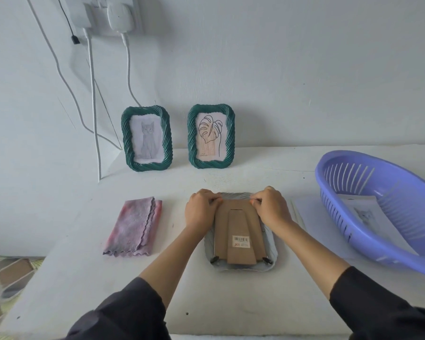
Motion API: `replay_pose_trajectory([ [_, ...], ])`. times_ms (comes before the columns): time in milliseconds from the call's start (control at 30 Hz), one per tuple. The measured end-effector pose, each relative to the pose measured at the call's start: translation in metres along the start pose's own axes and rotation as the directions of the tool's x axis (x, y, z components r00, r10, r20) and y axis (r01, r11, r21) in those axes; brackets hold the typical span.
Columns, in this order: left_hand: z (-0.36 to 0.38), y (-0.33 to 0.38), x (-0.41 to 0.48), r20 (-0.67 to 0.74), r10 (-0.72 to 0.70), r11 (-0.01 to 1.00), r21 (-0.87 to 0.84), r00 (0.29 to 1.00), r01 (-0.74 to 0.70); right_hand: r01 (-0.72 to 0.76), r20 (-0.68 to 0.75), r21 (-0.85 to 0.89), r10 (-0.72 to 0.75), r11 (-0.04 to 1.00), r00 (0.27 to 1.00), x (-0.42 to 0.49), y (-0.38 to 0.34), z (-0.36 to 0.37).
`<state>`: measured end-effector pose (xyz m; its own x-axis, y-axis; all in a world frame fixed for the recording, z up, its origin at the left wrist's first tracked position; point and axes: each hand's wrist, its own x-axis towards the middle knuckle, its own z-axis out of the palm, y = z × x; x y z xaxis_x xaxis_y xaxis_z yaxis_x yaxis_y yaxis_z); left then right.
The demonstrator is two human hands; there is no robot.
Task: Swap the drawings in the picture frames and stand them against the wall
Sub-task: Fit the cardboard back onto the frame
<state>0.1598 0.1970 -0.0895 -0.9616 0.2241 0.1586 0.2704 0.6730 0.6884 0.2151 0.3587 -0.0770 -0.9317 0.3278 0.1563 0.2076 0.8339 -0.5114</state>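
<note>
On your head camera, the pale frame point(241, 231) lies face down near the table's point(108, 278) middle, cardboard back up. Your left hand point(201, 212) and right hand point(270, 209) curl their fingertips onto its far corners. The cat frame point(146, 138) and leaf frame point(211, 136) stand against the far wall. A folded cloth point(135, 227) lies left and a purple basket point(378, 168) right.

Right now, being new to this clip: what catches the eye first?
The cat frame and leaf frame, both green, stand against the wall. At centre, the left hand and right hand grip the top edge of a face-down frame. A purple basket sits at the right.
</note>
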Motion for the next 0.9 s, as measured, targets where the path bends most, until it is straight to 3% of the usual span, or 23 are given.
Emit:
replay_pose_trajectory([
  [267, 0.0, 0.0, -0.002, -0.008, -0.041, 0.998, -0.054, 0.999, 0.041, -0.039, -0.015, 0.005, 0.039, 0.999, 0.999, -0.003, 0.0, 0.004],
  [467, -0.018, 0.001, -0.008, 0.026, -0.148, 0.949, -0.279, 0.989, 0.149, -0.107, -0.011, 0.312, 0.116, 0.944, 0.993, -0.011, 0.004, -0.014],
  [633, -0.029, -0.005, -0.018, 0.105, -0.228, 0.94, -0.234, 0.968, 0.247, -0.246, 0.117, 0.356, 0.218, 0.902, 0.969, -0.024, 0.015, -0.025],
  [733, -0.029, -0.001, -0.028, 0.152, -0.211, 0.958, -0.163, 0.966, 0.235, -0.301, 0.214, 0.353, 0.237, 0.886, 0.948, -0.037, 0.014, -0.025],
  [900, -0.03, 0.006, -0.04, 0.171, -0.216, 0.963, -0.127, 0.961, 0.239, -0.265, 0.187, 0.336, 0.212, 0.904, 0.959, -0.056, 0.003, -0.026],
])
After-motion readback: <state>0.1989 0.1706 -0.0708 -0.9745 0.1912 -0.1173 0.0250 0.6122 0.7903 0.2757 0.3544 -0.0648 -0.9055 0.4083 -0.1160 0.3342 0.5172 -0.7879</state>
